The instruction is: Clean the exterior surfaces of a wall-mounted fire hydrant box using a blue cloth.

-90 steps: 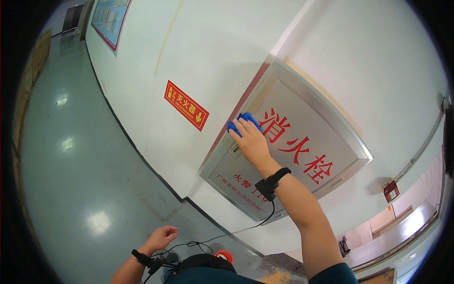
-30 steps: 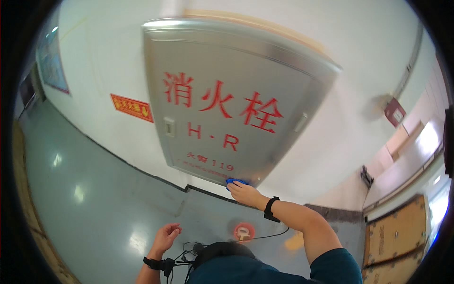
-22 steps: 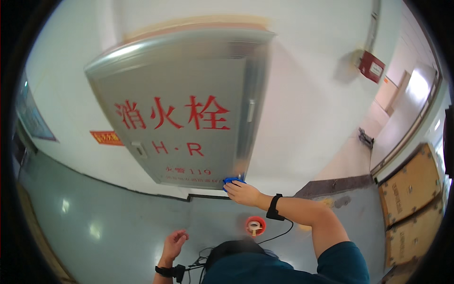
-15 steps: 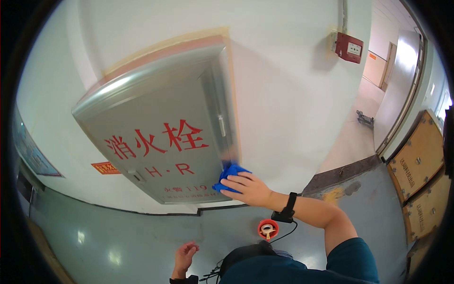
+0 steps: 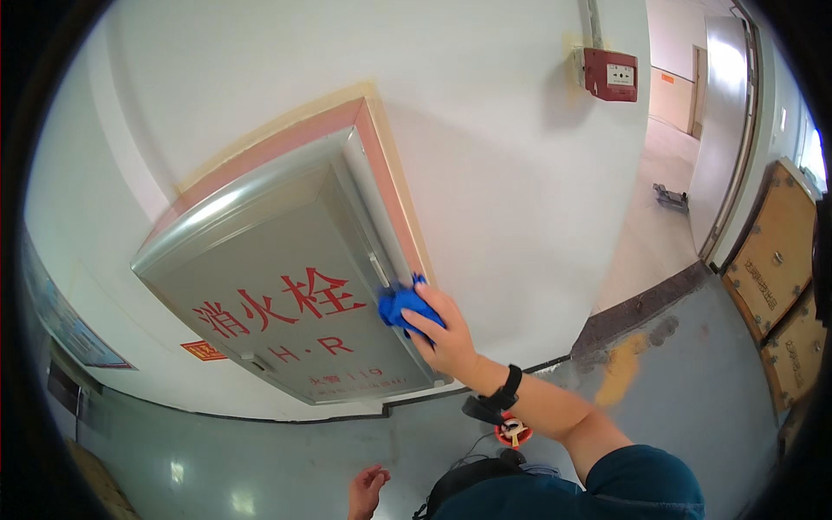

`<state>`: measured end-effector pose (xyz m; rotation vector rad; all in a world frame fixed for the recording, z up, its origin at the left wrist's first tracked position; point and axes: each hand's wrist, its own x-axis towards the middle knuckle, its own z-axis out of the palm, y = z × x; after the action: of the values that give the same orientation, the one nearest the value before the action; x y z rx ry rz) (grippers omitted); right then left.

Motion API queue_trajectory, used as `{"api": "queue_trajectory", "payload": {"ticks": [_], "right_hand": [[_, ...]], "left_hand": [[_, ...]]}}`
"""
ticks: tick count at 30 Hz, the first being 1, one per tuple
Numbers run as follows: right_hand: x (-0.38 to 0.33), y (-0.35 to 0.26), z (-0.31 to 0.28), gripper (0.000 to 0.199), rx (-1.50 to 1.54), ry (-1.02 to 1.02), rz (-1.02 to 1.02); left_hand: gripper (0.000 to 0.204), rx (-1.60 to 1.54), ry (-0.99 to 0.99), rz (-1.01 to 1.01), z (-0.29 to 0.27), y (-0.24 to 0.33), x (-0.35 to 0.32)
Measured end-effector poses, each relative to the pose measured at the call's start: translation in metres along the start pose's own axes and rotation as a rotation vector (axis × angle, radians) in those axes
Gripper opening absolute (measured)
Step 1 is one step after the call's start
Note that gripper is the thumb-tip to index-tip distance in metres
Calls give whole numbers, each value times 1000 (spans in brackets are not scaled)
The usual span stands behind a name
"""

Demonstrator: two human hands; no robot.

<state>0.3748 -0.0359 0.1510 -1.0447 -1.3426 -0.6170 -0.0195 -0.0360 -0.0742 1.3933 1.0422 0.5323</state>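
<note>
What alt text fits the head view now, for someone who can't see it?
A person's right hand holds a blue cloth against the right side of a silver cabinet. The left hand, apparently empty, hangs low; a red box is on the white wall, upper right.

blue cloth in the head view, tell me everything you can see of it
The blue cloth is bright, plain-looking and soft, crumpled into a loose bundle with folds and a small tuft poking up at its upper right. The person's right grip holds it, fingers hiding part of it. It appears to rest against the right-hand edge of the silvery metal cabinet, just below a slim pale fitting. Whether it is wet cannot be told.
</note>
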Motion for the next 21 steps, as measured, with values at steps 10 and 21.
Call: {"api": "queue_trajectory", "payload": {"ticks": [10,21], "right_hand": [[-33,11,-18,39,257,99,410],[91,32,-3,45,624,-10,683]], "left_hand": [[47,102,8,-81,21,64,-24],[49,64,80,-114,31,61,-30]]}}
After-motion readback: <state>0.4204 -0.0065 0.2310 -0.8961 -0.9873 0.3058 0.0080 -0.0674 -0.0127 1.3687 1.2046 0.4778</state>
